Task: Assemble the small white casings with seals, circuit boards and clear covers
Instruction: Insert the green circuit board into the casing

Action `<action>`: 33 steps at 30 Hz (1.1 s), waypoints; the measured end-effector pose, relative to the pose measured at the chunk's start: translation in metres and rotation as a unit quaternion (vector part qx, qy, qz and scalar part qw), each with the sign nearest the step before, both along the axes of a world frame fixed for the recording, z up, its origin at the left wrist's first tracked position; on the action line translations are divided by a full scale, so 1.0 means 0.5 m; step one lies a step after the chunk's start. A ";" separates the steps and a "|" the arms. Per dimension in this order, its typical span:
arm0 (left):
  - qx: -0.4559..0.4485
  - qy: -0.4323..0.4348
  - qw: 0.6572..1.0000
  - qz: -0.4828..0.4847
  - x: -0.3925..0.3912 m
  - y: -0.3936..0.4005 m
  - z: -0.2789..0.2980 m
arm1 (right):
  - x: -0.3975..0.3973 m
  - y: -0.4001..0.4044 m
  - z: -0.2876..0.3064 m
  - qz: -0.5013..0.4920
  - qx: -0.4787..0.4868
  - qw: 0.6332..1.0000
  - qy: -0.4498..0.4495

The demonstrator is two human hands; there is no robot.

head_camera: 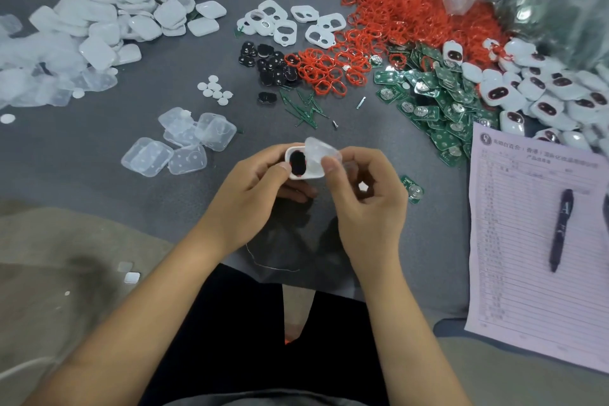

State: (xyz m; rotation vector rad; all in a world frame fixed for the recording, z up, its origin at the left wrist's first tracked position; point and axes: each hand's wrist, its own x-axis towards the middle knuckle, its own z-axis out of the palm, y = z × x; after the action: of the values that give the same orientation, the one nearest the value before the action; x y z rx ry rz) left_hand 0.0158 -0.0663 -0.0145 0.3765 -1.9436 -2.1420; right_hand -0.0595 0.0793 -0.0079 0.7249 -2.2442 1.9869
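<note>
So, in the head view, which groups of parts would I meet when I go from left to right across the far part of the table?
Pile of white square covers → white casings with two openings → heap of red seals → green circuit boards → finished white casings with dark windows.

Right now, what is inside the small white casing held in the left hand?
Inside the small white casing sits a black oval insert, with a trace of red at its lower edge. The clear plastic cover, pinched by the right hand, hides its right part.
</note>
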 end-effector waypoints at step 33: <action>-0.095 -0.026 0.995 -0.020 0.010 0.001 0.005 | 0.003 0.001 0.000 0.041 0.038 0.998 -0.038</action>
State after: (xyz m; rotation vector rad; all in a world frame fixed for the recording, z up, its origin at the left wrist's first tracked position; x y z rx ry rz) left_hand 0.0206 -0.0659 -0.0122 0.3639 -2.1792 -1.9667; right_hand -0.0578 0.0797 -0.0077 0.7733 -2.3823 2.0089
